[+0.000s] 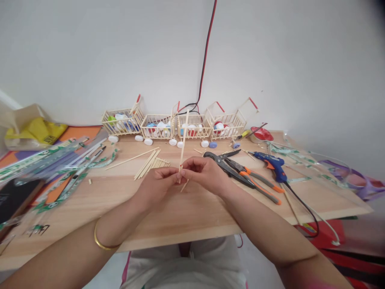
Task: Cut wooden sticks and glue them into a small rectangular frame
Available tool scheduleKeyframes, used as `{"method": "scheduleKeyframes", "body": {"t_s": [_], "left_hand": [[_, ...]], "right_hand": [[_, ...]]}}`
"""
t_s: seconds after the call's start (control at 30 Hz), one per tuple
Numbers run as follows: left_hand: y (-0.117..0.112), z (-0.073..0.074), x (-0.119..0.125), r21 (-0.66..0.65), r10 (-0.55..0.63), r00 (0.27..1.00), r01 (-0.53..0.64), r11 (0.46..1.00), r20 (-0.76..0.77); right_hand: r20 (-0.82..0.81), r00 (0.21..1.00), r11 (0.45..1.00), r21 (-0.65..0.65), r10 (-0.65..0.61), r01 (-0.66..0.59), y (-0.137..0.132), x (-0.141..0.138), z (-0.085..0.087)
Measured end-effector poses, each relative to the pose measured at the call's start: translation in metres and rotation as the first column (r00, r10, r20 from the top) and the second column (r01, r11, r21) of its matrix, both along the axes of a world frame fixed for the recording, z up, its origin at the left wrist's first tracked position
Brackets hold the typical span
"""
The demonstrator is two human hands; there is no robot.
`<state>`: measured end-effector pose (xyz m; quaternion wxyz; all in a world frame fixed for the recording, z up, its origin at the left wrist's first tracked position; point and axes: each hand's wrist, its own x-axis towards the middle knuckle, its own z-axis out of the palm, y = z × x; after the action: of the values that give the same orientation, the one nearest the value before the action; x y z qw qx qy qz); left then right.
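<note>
A thin pale wooden stick (184, 138) stands nearly upright between my hands, above the middle of the table. My left hand (158, 182) pinches its lower end, fingertips pressed together. Close against it, my right hand (204, 172) also grips the stick near the same spot, and the two thumbs almost meet. A small red mark shows on the stick just above the fingers. Below the hands, the end of another short stick (184, 187) shows. Just beyond my left hand lie loose sticks (146, 163), long ones beside a row of short ones.
Several small stick-built carts (158, 126) with bottle-cap wheels line the wall. To the right lie black-jawed cutters (231, 170), orange-handled pliers (255, 176) and a blue glue gun (276, 164) with its cable. Plastic-wrapped material (75, 168), a pen and a dark phone-like object (19, 196) occupy the left.
</note>
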<state>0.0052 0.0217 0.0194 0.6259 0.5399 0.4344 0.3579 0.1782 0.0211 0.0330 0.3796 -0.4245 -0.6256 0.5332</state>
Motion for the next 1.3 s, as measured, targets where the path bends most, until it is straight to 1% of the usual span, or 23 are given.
{"method": "scheduleKeyframes", "body": {"t_s": [0.07, 0.17, 0.23, 0.3, 0.4, 0.5, 0.57, 0.67, 0.8, 0.9, 0.97, 1.03, 1.1, 1.17, 1.3], "left_hand": [[-0.001, 0.002, 0.0, 0.039, -0.006, 0.998, 0.008, 0.999, -0.06], [-0.002, 0.005, 0.002, 0.065, -0.002, 0.994, 0.009, 0.998, -0.108], [-0.002, 0.006, 0.003, 0.054, 0.002, 0.994, 0.004, 0.999, -0.109], [-0.003, 0.006, 0.004, 0.007, -0.005, 0.998, 0.006, 1.0, -0.062], [-0.004, 0.003, 0.005, -0.111, -0.027, 0.996, 0.037, 0.993, 0.084], [-0.005, 0.0, 0.006, -0.193, -0.009, 0.978, 0.049, 0.98, 0.207], [-0.005, 0.0, 0.007, -0.212, 0.011, 0.973, 0.039, 0.976, 0.229], [-0.005, 0.002, 0.007, -0.226, 0.019, 0.975, 0.032, 0.973, 0.22], [-0.005, 0.004, 0.006, -0.244, 0.022, 0.975, 0.033, 0.969, 0.219], [-0.004, 0.003, 0.004, -0.246, 0.021, 0.965, 0.045, 0.968, 0.261], [-0.003, 0.002, 0.003, -0.26, 0.025, 0.954, 0.055, 0.964, 0.297], [-0.001, 0.001, 0.002, -0.284, 0.03, 0.946, 0.067, 0.956, 0.323], [-0.001, 0.001, 0.001, -0.3, 0.036, 0.94, 0.071, 0.951, 0.338], [0.0, 0.001, 0.001, -0.303, 0.05, 0.936, 0.061, 0.951, 0.347], [-0.001, 0.001, 0.001, -0.309, 0.058, 0.929, 0.063, 0.949, 0.365]], "right_hand": [[-0.049, 0.998, 0.999, -0.028, -0.025, 0.023, 0.0, -0.002, -0.002], [-0.013, 0.996, 0.996, 0.008, -0.088, 0.088, -0.002, -0.005, -0.003], [0.011, 0.993, 0.992, 0.028, -0.121, 0.121, -0.003, -0.007, -0.003], [0.019, 0.989, 0.989, 0.018, -0.147, 0.147, -0.003, -0.008, -0.005], [0.01, 0.982, 0.982, -0.014, -0.191, 0.191, -0.002, -0.009, -0.007], [0.007, 0.974, 0.974, -0.019, -0.224, 0.225, -0.002, -0.01, -0.007], [0.012, 0.973, 0.973, -0.021, -0.232, 0.232, -0.002, -0.011, -0.007], [0.029, 0.972, 0.972, -0.026, -0.235, 0.235, -0.002, -0.011, -0.008], [0.05, 0.978, 0.979, -0.01, -0.202, 0.203, -0.002, -0.01, -0.008], [0.125, 0.982, 0.988, 0.067, -0.144, 0.136, -0.003, -0.008, -0.005], [0.221, 0.968, 0.98, 0.184, -0.123, 0.082, -0.004, -0.006, -0.004], [0.321, 0.936, 0.943, 0.331, -0.145, 0.032, -0.005, -0.006, -0.003], [0.392, 0.901, 0.893, 0.45, -0.187, -0.011, -0.005, -0.007, -0.004], [0.442, 0.873, 0.862, 0.505, -0.207, -0.051, -0.005, -0.009, -0.005], [0.507, 0.822, 0.824, 0.561, -0.26, -0.085, -0.006, -0.011, -0.007]]}}
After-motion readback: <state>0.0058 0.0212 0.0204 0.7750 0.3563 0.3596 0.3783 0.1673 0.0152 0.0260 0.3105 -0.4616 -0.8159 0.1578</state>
